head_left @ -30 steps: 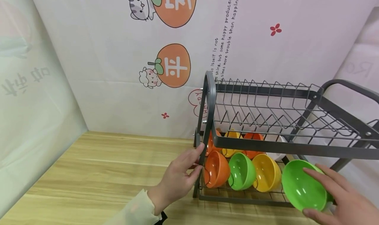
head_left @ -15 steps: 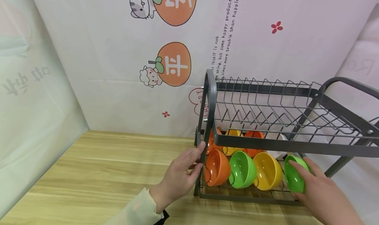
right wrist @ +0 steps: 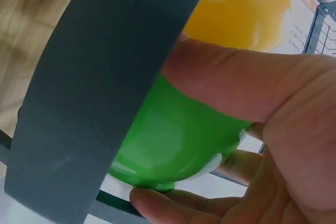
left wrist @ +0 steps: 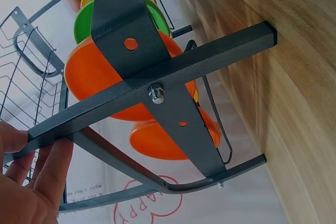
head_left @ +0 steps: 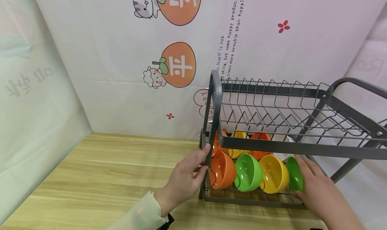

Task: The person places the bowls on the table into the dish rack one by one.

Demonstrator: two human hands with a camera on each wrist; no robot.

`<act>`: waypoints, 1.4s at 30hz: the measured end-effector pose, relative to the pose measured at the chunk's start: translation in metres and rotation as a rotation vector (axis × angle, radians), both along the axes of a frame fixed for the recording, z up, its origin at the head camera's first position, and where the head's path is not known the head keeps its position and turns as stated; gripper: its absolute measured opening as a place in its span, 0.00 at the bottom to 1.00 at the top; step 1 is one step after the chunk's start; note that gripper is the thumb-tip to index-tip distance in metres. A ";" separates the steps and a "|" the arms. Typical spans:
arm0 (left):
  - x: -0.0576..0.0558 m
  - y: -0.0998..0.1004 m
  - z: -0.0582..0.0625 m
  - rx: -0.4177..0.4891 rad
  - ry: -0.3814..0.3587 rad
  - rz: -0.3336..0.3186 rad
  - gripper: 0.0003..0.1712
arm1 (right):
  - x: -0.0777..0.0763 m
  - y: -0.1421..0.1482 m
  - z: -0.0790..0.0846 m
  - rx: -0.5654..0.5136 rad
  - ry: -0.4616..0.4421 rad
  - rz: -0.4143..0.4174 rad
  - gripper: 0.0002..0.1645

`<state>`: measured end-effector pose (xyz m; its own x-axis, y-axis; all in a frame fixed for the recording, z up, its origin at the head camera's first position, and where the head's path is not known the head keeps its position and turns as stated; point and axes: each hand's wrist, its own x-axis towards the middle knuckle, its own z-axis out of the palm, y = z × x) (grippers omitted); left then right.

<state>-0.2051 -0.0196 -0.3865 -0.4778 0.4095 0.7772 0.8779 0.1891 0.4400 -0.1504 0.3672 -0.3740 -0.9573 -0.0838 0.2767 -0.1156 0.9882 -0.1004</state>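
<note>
My right hand [head_left: 318, 189] grips a green bowl [head_left: 295, 174] at the right end of the front row on the lower tier of a dark grey dish rack [head_left: 290, 146]. In the right wrist view the thumb lies along the bowl's rim, with fingers behind its base. Left of it stand a yellow bowl [head_left: 274, 174], another green bowl [head_left: 249, 173] and an orange bowl [head_left: 223, 171], all tilted on edge. My left hand [head_left: 184, 179] pinches the rack's left upright [left wrist: 105, 100] between thumb and fingers.
Behind the front row stand orange and yellow bowls [head_left: 239, 152] and a white bowl [head_left: 282, 152], partly hidden by the upper tier. That wire upper tier [head_left: 272, 109] overhangs the bowls. The wooden table [head_left: 105, 176] extends to the left; a printed cloth [head_left: 127, 55] hangs behind.
My right hand has carried the green bowl leftward and back into the rack, beside the yellow bowl, turning it more on edge. My left hand keeps its place on the upright.
</note>
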 end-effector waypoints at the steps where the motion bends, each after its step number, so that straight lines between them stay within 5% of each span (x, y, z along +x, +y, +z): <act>1: 0.000 0.000 0.000 -0.002 -0.004 0.000 0.49 | -0.001 0.000 0.000 -0.002 -0.019 -0.012 0.75; 8: 0.002 -0.001 0.000 0.000 -0.012 -0.002 0.49 | -0.006 -0.001 0.002 -0.016 -0.115 -0.070 0.79; 23: 0.000 -0.002 -0.002 -0.007 0.019 0.013 0.51 | -0.007 0.005 0.004 -0.113 -0.155 -0.052 0.80; 30: 0.001 -0.004 -0.003 -0.016 0.022 0.021 0.52 | -0.005 0.005 -0.002 -0.118 -0.212 -0.130 0.81; 42: 0.002 -0.006 -0.003 -0.003 0.018 0.025 0.51 | -0.001 -0.004 0.002 -0.095 -0.157 -0.148 0.76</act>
